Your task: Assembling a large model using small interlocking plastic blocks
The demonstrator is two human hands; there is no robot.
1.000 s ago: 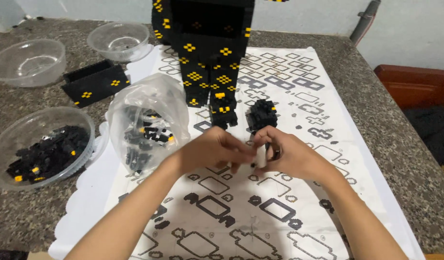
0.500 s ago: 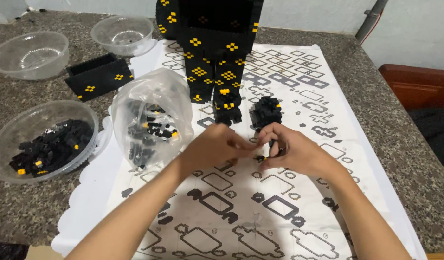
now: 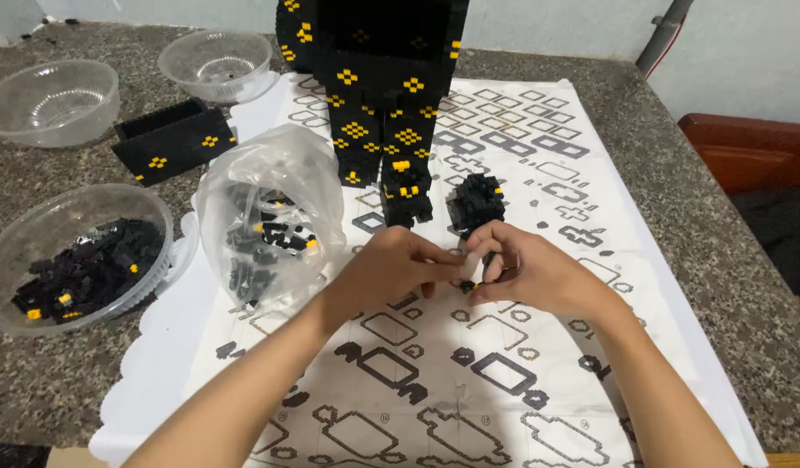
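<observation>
Sitting at the far left, a bowl (image 3: 75, 260) holds loose black bricks, with a black block (image 3: 173, 139) beyond it and a clear bag (image 3: 270, 217) of bricks just beside. The left hand (image 3: 387, 269) pinches fingertips together over the printed sheet (image 3: 521, 390), meeting the right hand (image 3: 525, 269), whose fingers clamp a tiny black-and-yellow piece (image 3: 469, 284) (mostly hidden between them). Behind the hands stand the tall black model (image 3: 382, 95) and a small black cluster (image 3: 476, 201).
</observation>
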